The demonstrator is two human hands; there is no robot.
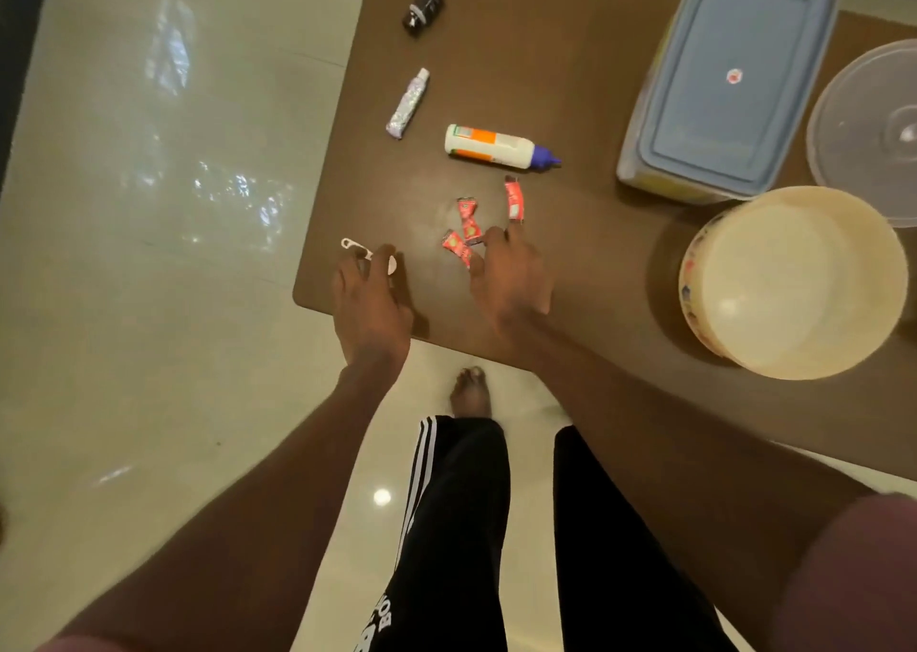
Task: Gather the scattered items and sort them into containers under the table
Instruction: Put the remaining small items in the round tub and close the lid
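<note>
Small items lie scattered on a brown table. Three red sachets sit near the front edge, one more upright to their right. My right hand reaches over them, its fingertips touching the sachets, fingers spread. My left hand is at the table's front left corner, fingers curled around a small white plastic spoon. Farther back lie a white glue bottle with a blue cap, a silvery tube and a small black bottle.
A blue-lidded rectangular container stands at the back right, a clear round lid beside it and a cream round tub in front. Shiny tiled floor spreads to the left. My legs and a bare foot are below the table edge.
</note>
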